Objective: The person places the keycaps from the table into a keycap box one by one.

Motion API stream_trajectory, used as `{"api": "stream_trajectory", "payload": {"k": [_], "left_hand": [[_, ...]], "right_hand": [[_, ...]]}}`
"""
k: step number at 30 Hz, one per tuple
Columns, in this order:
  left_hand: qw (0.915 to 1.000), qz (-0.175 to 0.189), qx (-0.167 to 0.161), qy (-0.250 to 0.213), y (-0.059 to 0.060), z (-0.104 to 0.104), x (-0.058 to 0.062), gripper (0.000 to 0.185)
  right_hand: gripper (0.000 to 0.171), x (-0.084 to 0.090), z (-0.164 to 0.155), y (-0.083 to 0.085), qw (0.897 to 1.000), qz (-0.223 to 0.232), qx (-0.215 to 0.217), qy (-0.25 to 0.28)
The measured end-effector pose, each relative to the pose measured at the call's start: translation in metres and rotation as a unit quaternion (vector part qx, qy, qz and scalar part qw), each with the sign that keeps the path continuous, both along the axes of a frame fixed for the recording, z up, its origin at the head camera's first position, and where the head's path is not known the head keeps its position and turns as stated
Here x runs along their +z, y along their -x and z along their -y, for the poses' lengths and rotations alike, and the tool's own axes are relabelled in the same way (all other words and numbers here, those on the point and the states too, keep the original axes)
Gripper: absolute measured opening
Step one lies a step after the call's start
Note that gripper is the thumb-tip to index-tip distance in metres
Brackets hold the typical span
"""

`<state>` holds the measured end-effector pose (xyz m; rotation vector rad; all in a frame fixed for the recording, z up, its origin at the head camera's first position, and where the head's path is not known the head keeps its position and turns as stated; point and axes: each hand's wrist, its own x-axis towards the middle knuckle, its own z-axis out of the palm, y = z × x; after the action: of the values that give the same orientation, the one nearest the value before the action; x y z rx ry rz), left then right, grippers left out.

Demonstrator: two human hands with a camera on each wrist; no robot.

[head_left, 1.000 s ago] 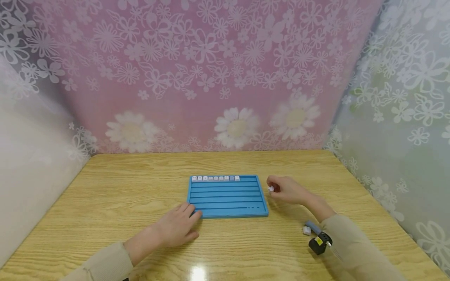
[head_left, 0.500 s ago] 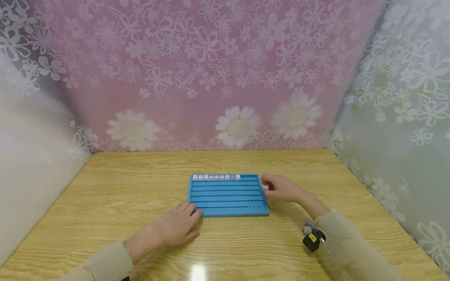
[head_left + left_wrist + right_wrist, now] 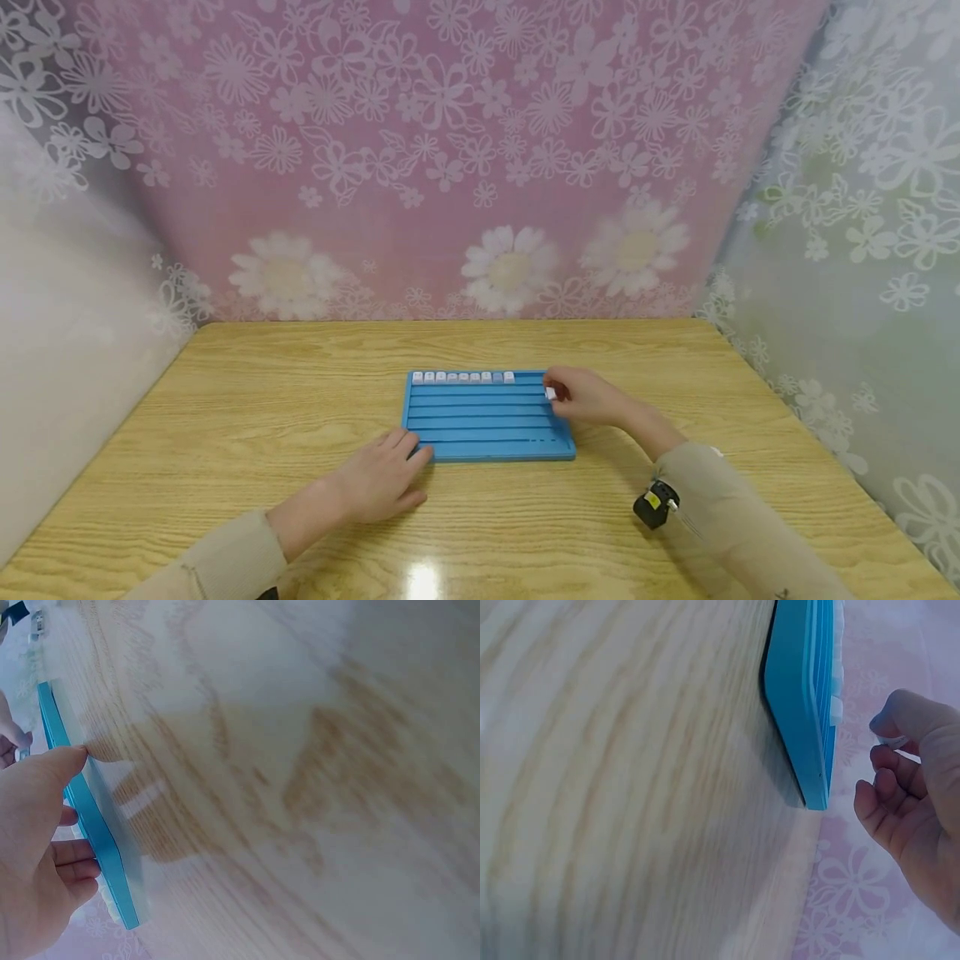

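Nine or so keycaps sit in the far row of the blue tray, filling it from the tray's left corner to roughly two-thirds across; exact count is hard to read at this size. Remaining grooves nearer the person look bare.

Right hand is over the tray's right edge, near the far corner, fingers curled and pinching one small white keycap between thumb and fingertips. The right wrist view shows the same: cap held at the fingertips, just off the tray's edge, not yet seated.

Left hand lies flat on the tabletop at the tray's near-left corner, fingers straight, tips touching the rim, holding nothing. From the left wrist view, the thumb rests against the tray's side.

Judgement: early stage. One row partly filled, one cap in hand, right end of that row open, all other rows unfilled.
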<state>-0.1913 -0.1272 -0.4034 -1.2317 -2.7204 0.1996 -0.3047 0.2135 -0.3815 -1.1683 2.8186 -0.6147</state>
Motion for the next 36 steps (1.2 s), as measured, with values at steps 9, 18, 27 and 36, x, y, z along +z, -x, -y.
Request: {"api": "stream_trajectory", "payload": {"k": [9, 18, 27, 36], "left_hand": [[0.9999, 0.012, 0.006, 0.000, 0.000, 0.000, 0.001, 0.051], [0.9999, 0.012, 0.008, 0.009, 0.000, -0.001, 0.001, 0.050], [0.9997, 0.022, 0.011, 0.005, 0.000, -0.001, 0.002, 0.050], [0.9997, 0.025, 0.009, 0.003, 0.000, -0.001, 0.002, 0.050]], "right_hand": [[0.020, 0.006, 0.013, 0.000, 1.000, -0.004, -0.004, -0.026], [0.008, 0.008, 0.020, -0.002, 1.000, -0.008, 0.003, -0.019], [0.018, 0.009, 0.024, -0.003, 1.000, -0.007, -0.014, -0.017], [0.020, 0.009, 0.024, -0.004, 0.999, -0.021, -0.010, -0.033]]}}
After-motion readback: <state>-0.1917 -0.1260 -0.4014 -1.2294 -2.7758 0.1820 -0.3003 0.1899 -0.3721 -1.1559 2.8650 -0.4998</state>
